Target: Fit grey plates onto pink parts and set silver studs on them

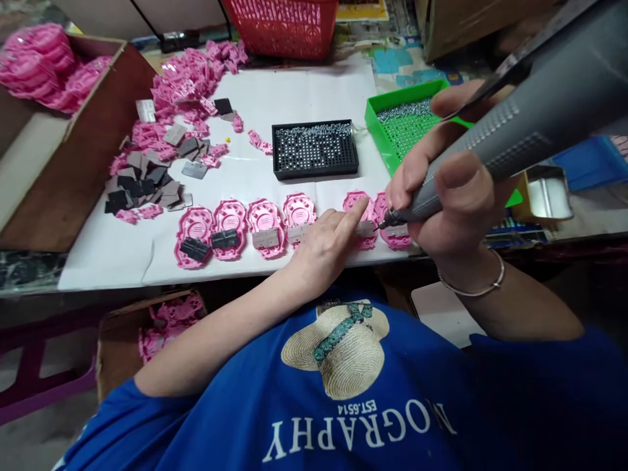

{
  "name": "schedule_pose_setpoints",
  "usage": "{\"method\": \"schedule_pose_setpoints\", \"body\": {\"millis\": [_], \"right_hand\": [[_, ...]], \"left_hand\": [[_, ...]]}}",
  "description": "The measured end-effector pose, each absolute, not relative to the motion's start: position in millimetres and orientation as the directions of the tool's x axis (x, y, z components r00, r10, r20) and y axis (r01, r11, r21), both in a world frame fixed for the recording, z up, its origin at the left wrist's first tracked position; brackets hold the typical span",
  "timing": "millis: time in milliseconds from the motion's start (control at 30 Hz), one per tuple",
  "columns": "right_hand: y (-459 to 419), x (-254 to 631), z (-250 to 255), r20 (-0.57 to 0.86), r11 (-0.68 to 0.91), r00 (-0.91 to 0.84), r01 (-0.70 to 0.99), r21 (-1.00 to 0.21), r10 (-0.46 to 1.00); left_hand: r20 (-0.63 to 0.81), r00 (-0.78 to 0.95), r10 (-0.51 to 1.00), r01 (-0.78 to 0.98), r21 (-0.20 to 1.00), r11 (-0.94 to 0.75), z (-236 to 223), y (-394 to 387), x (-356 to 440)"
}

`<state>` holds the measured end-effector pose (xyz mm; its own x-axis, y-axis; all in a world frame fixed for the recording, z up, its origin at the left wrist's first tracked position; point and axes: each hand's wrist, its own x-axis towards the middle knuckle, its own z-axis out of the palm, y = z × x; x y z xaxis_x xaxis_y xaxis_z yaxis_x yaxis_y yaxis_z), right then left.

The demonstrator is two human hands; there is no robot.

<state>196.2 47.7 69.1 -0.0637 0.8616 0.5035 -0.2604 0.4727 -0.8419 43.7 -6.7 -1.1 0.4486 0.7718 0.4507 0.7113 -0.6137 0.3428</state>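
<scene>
The white-covered bench (240,167) is crowded by a cardboard box (59,176) and a red basket (284,29). Pink plastic shells (299,208), fitted with grey or black plates (265,238), are lined up near its edge. The electric screwdriver (515,124), cut off at right, is clasped by the right hand (456,190). One shell is partly hidden by the left hand (324,248), whose grip cannot be told.

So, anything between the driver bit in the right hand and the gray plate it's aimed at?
Nothing visible. The right hand has the driver bit right by the gray plate on its pink shell. Left hand's index finger reaches over that shell, beside the bit. Contact unclear.
</scene>
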Motion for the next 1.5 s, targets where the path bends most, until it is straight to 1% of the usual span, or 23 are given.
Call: {"method": "schedule_pose_setpoints", "body": {"millis": [100,267,433,600,700,767,867,1067,1233,1367,1500], "right_hand": [[49.1,192.6,64.0,0.620,0.567,-0.042,-0.362,-0.740,0.783],[49.9,191.0,60.1,0.620,0.557,-0.093,-0.349,-0.753,0.779],[50.9,189.7,56.1,0.627,0.553,-0.101,-0.379,-0.742,0.772],[51.1,197.3,61.0,0.587,0.545,-0.084,-0.288,-0.788,0.805],[56.4,214.5,71.4,0.612,0.612,0.053,-0.156,-0.776,0.789],[62.8,230.3,75.9,0.646,0.660,0.156,-0.061,-0.749,0.747],[73.4,254.4,73.2,0.705,0.725,0.238,0.008,-0.689,0.668],[82.4,276.5,54.7,0.676,0.700,0.274,0.013,-0.714,0.684],[82.6,277.0,51.5,0.655,0.670,0.240,0.022,-0.742,0.717],[86.7,279.4,45.8,0.625,0.640,0.267,0.037,-0.767,0.734],[90.1,281.2,41.1,0.638,0.656,0.261,0.024,-0.754,0.724]], "left_hand": [[0.477,0.447,0.757,0.699,0.342,-0.628,-3.2,-5.9,43.8],[0.527,0.418,0.740,0.701,0.331,-0.631,-8.9,-4.9,43.8],[0.473,0.408,0.781,0.715,0.367,-0.596,-8.2,-6.3,44.2],[0.480,0.430,0.765,0.707,0.348,-0.616,-3.5,-7.0,43.0],[0.477,0.444,0.759,0.704,0.339,-0.624,-2.7,-6.5,41.8],[0.474,0.450,0.757,0.701,0.337,-0.628,-2.6,-5.9,41.1],[0.483,0.457,0.747,0.693,0.334,-0.640,-2.0,-4.8,40.4],[0.484,0.456,0.747,0.694,0.331,-0.639,2.1,-4.7,40.4],[0.462,0.453,0.762,0.709,0.331,-0.622,4.1,-5.7,40.8],[0.465,0.452,0.761,0.709,0.330,-0.623,4.4,-5.5,40.9],[0.472,0.454,0.756,0.704,0.331,-0.629,4.1,-5.4,40.8]]}}
